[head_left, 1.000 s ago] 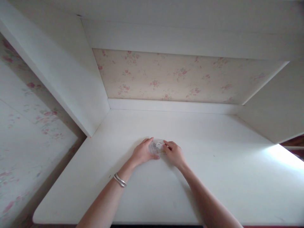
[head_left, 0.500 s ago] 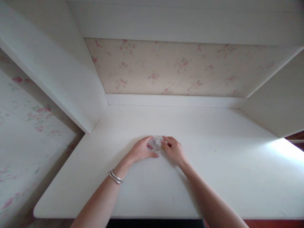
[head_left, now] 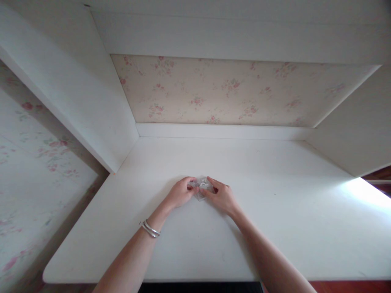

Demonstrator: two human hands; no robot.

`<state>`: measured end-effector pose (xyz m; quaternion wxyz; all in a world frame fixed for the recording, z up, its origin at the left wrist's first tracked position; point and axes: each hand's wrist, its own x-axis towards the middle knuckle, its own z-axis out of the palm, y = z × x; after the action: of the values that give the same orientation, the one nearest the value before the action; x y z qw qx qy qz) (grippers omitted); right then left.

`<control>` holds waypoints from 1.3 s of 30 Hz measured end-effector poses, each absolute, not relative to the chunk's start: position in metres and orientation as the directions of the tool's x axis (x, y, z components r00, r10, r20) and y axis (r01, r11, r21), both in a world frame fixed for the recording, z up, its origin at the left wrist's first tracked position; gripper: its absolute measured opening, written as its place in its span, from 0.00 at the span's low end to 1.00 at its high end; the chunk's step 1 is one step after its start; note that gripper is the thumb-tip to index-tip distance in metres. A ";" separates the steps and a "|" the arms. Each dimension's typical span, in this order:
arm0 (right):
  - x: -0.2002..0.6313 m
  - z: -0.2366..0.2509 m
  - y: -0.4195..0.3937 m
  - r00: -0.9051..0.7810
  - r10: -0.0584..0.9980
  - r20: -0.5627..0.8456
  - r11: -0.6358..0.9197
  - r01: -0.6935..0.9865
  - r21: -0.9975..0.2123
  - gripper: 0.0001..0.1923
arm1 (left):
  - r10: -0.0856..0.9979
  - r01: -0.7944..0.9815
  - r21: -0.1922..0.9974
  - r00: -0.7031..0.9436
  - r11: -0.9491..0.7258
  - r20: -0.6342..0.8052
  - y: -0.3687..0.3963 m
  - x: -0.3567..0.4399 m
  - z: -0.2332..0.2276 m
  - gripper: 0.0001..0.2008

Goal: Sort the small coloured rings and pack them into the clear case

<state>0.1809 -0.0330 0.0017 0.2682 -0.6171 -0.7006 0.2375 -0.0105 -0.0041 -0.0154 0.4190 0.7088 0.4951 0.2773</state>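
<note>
Both hands meet at the middle of the white worktop. The left hand and right hand pinch a small clear plastic piece between their fingers, left fingers curled on its left edge, right fingers on its right.

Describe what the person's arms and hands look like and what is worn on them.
Both forearms are bare, with no sleeves in view. The left wrist wears thin silver bangles, apparently two stacked together. The left hand and right hand wear no gloves; any rings are too small to tell. Nothing shows on the right wrist.
</note>
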 end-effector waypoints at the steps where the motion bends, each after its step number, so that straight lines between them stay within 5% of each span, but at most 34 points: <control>1: 0.181 0.001 -0.033 -0.100 0.992 0.077 0.126 0.746 -0.654 0.31 | 0.938 0.472 0.865 0.348 -0.167 -0.009 -0.004 -0.010 -0.016 0.22; 11: 0.179 0.004 -0.037 -0.158 0.984 0.084 0.179 0.845 -0.504 0.31 | 0.936 0.474 0.847 0.344 -0.240 0.073 -0.003 -0.007 -0.017 0.19; 18: 0.161 0.013 -0.049 -0.149 0.984 0.099 0.176 0.908 -0.380 0.40 | 0.924 0.398 0.904 0.381 -0.153 -0.011 -0.003 -0.009 -0.010 0.21; 24: 0.180 0.032 -0.045 -0.162 0.987 -0.021 0.144 0.925 -0.351 0.35 | 0.932 0.342 0.939 0.349 -0.031 -0.096 -0.007 -0.010 -0.004 0.25; 39: 0.426 0.012 0.016 0.401 0.914 0.066 -0.381 0.902 -0.204 0.38 | 0.936 0.416 0.901 0.350 -0.126 -0.030 -0.006 -0.009 -0.012 0.22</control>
<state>0.4257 0.0158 0.0118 0.1038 -0.8305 -0.5465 0.0288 -0.0095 -0.0064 -0.0120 0.4445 0.6909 0.4893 0.2928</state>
